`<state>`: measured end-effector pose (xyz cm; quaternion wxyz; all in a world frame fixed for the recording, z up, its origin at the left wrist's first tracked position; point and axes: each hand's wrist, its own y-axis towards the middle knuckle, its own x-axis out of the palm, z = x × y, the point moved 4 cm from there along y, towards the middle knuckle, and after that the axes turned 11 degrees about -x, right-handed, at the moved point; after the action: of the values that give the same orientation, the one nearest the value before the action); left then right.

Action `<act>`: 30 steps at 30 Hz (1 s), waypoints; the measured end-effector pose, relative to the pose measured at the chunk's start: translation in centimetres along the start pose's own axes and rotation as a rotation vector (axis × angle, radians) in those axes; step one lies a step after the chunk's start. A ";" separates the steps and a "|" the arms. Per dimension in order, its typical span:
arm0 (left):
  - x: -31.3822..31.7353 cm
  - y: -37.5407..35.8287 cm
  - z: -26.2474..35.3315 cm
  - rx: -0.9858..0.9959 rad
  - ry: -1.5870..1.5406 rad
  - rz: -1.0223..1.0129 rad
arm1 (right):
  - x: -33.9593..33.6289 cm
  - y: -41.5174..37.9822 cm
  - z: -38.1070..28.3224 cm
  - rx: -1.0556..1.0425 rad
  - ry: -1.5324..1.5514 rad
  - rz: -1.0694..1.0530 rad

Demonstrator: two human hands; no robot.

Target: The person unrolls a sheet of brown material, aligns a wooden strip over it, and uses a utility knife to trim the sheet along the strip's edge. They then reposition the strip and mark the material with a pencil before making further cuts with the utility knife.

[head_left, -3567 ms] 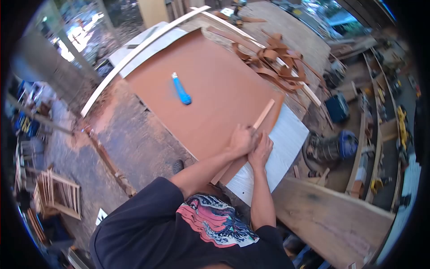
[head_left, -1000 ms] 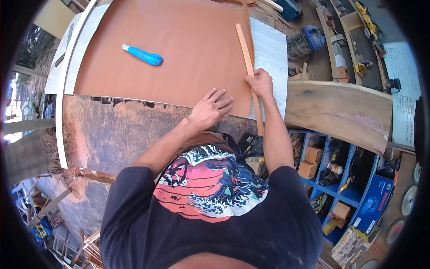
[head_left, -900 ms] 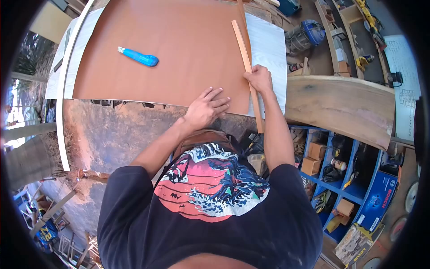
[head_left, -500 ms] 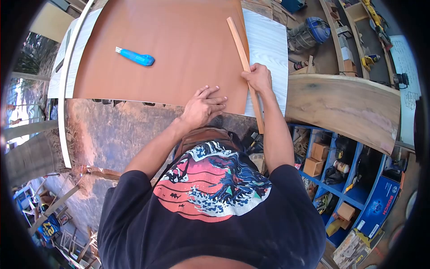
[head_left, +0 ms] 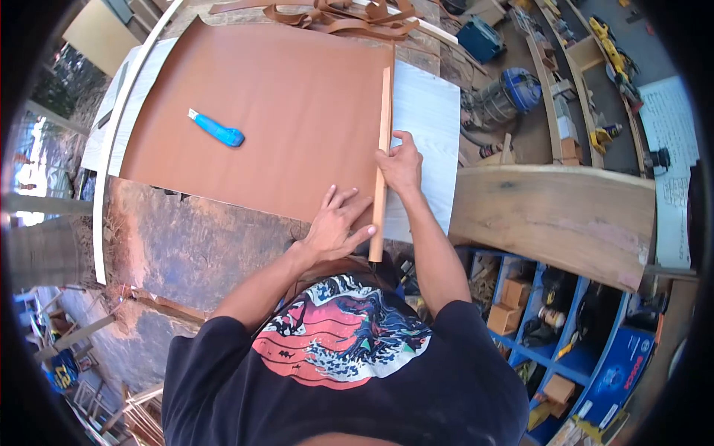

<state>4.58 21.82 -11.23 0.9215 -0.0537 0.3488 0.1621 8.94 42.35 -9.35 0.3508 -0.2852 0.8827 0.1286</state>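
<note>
A large brown sheet (head_left: 275, 111) lies flat on the workbench, over a white board (head_left: 428, 134). A long wooden strip (head_left: 382, 141) lies along the sheet's right edge. My right hand (head_left: 400, 165) grips the strip near its middle. My left hand (head_left: 338, 223) presses flat on the sheet's near corner, fingers spread, fingertips touching the strip's lower end. A blue utility knife (head_left: 216, 128) rests on the sheet to the far left, out of both hands.
Curled brown offcuts (head_left: 335, 15) pile at the sheet's far edge. A thick wooden plank (head_left: 554, 215) runs to the right. Blue shelves (head_left: 565, 334) with boxes and tools stand below it. A white curved strip (head_left: 123, 111) borders the bench's left side.
The wooden strip has swung from a slant to line up with the sheet's right edge. My right hand moved left with it, and my left hand shifted down toward the strip's near end.
</note>
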 end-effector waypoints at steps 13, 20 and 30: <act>-9.5 -5.0 -6.8 -0.431 -0.108 0.144 | 9.4 3.8 -8.9 -0.229 -0.382 -0.409; -7.8 -6.1 -7.0 -0.491 0.022 0.237 | 12.2 5.1 -12.0 -1.000 -0.619 -0.466; -7.4 -8.5 -6.3 -0.520 -0.161 0.445 | 11.2 9.6 -11.1 -1.243 -0.614 -0.892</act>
<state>-1.70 10.58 -11.23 0.8436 -0.1965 0.2252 0.4461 -9.42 40.77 -8.85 0.3725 -0.7034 0.3190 0.5145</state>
